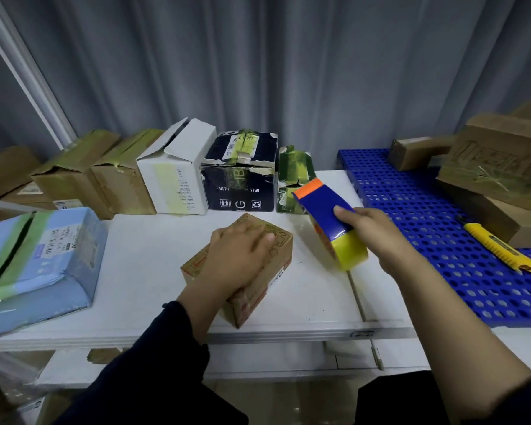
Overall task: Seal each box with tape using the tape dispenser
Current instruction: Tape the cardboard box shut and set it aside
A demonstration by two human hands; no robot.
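A single wide-angle camera worn on the person's head looks forward and steeply down across the white table. It sits close: both forearms enter from 6 o'clock, with the left hand near centre and the right hand toward 3 o'clock. A grey curtain fills 12 o'clock.

Matt brown cardboard w/ printed lines: small box. Glossy blue plastic, orange tip: tape dispenser; its tape roll shiny yellow. Smooth white matt tabletop, few scuffs. Plastic: grid panel & yellow cutter. Slick film wrap on big blue box. Grey cloth curtain at back
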